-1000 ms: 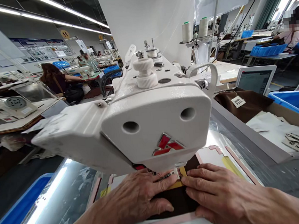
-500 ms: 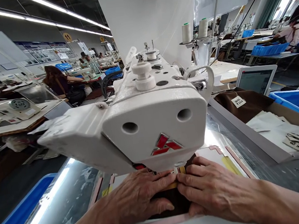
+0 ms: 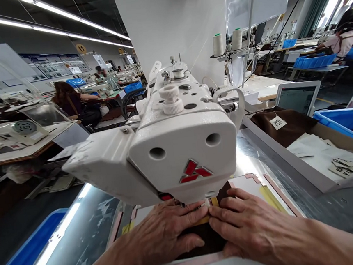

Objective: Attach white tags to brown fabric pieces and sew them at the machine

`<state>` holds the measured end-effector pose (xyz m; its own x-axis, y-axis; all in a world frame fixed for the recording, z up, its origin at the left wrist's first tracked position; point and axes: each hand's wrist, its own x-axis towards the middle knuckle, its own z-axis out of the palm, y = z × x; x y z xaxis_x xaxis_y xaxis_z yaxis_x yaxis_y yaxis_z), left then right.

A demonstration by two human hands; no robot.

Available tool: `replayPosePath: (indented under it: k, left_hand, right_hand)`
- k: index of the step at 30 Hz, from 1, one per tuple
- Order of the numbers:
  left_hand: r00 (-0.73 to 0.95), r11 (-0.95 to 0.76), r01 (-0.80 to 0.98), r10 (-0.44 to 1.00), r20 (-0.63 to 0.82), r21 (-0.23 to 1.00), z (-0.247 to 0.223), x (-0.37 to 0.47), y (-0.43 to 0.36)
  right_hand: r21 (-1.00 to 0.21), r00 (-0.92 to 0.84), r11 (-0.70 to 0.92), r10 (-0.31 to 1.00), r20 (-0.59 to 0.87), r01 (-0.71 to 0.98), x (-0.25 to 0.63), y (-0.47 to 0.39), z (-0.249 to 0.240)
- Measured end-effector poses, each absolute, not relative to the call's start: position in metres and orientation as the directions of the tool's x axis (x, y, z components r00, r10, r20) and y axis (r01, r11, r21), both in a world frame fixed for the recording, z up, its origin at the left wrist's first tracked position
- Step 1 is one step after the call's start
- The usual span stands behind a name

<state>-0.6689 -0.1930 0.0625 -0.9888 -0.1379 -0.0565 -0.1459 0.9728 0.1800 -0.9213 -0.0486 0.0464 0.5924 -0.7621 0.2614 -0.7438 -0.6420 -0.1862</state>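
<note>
Under the head of a white sewing machine (image 3: 184, 148), a piece of dark brown fabric (image 3: 201, 239) lies on a white template (image 3: 243, 184) with pink and yellow strips. My left hand (image 3: 163, 228) rests flat on the fabric from the left, fingers stretched toward a small pale label (image 3: 203, 204) below the machine head. From the right, my right hand (image 3: 245, 217) presses on the fabric with its fingers extended. The index fingertips nearly meet beside a yellow edge (image 3: 215, 203) around the label. The needle area is mostly hidden by the machine head.
On the right stands a box (image 3: 306, 170) with white labels (image 3: 326, 152) and brown fabric (image 3: 284, 127). Behind it are a screen (image 3: 299, 99) and a blue bin (image 3: 348, 121). Another blue bin (image 3: 32, 248) sits low at left. Thread cones (image 3: 217, 45) stand behind the machine. A person (image 3: 68, 98) sits at the far left.
The camera view has shifted slightly, so the machine and background sit a little differently in the picture. Both hands keep nearly the same place on the fabric.
</note>
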Motion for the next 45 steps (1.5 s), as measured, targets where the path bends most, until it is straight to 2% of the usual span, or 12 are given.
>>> replayPosePath:
  k: [3, 7, 15, 24, 34, 45]
  left_hand:
    - [-0.989, 0.984, -0.15, -0.148, -0.028, 0.092, 0.058, -0.665, -0.194]
    - [-0.993, 0.992, -0.118, -0.118, -0.007, 0.041, 0.055, -0.663, -0.195]
    - [-0.993, 0.993, -0.114, -0.114, 0.015, -0.009, 0.057, -0.664, -0.196]
    - [-0.993, 0.992, -0.119, -0.119, 0.008, 0.034, 0.055, -0.661, -0.196]
    - [-0.995, 0.994, -0.1, -0.099, 0.025, -0.05, 0.052, -0.659, -0.196]
    - [-0.992, 0.992, -0.123, -0.123, 0.007, -0.018, 0.052, -0.663, -0.198]
  right_hand:
    - [-0.143, 0.562, -0.638, -0.746, 0.358, -0.756, -0.93, -0.035, 0.052]
    - [-0.096, 0.527, -0.627, -0.719, 0.453, -0.773, -0.947, -0.019, 0.049]
    - [-0.15, 0.465, -0.602, -0.73, 0.501, -0.784, -0.957, -0.018, 0.039]
    - [-0.225, 0.454, -0.606, -0.75, 0.481, -0.763, -0.955, -0.02, 0.04]
    - [-0.219, 0.434, -0.588, -0.756, 0.49, -0.779, -0.951, -0.02, 0.044]
    - [-0.256, 0.432, -0.573, -0.785, 0.444, -0.779, -0.955, -0.016, 0.035]
